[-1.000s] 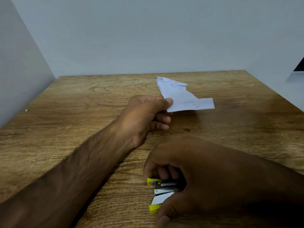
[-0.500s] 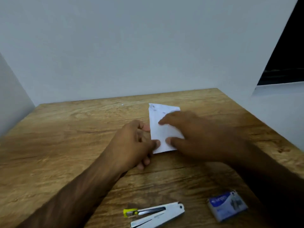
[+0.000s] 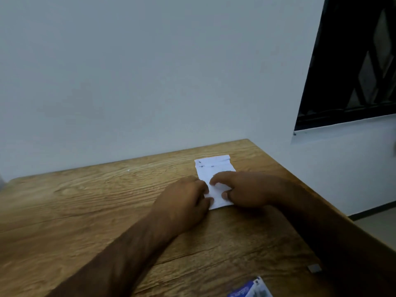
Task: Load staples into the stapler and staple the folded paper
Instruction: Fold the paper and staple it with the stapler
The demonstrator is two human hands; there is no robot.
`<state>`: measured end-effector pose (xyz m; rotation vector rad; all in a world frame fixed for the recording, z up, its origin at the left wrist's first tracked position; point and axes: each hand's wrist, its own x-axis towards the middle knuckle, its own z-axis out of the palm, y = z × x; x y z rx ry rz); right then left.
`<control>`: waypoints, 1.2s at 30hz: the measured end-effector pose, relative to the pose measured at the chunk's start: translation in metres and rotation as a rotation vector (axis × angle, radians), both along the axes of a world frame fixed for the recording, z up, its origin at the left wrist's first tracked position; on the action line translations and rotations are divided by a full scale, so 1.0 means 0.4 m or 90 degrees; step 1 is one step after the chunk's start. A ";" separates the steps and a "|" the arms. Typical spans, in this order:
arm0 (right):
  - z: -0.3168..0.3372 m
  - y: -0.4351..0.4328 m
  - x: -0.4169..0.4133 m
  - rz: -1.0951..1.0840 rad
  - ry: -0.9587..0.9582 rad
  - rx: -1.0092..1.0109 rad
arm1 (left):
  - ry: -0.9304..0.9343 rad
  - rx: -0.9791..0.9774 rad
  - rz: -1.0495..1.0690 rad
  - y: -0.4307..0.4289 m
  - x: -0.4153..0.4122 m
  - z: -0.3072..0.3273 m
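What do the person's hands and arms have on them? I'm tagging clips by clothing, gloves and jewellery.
Both are bare. The left hand and right hand wear no gloves, and no rings show, though the picture is slightly blurred. Both forearms are uncovered as far as the frame shows: no sleeve, watch or wristband is in view. The right forearm lies in shadow near the bottom edge, so detail there is hard to tell.

Dim, soft, slightly blurred, wide-angle
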<state>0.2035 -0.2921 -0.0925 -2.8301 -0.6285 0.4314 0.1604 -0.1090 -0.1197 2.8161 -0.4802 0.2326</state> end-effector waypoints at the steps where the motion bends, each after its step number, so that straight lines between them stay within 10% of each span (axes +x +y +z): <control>1: -0.003 -0.013 0.017 -0.017 -0.006 0.005 | 0.005 0.008 0.002 -0.021 0.023 0.000; 17: -0.096 -0.120 0.173 -0.110 -0.301 0.003 | -0.014 0.098 0.066 -0.184 0.267 0.005; 36: -0.064 -0.116 0.147 -0.119 -0.330 0.076 | 0.166 -0.097 0.073 -0.077 0.120 0.061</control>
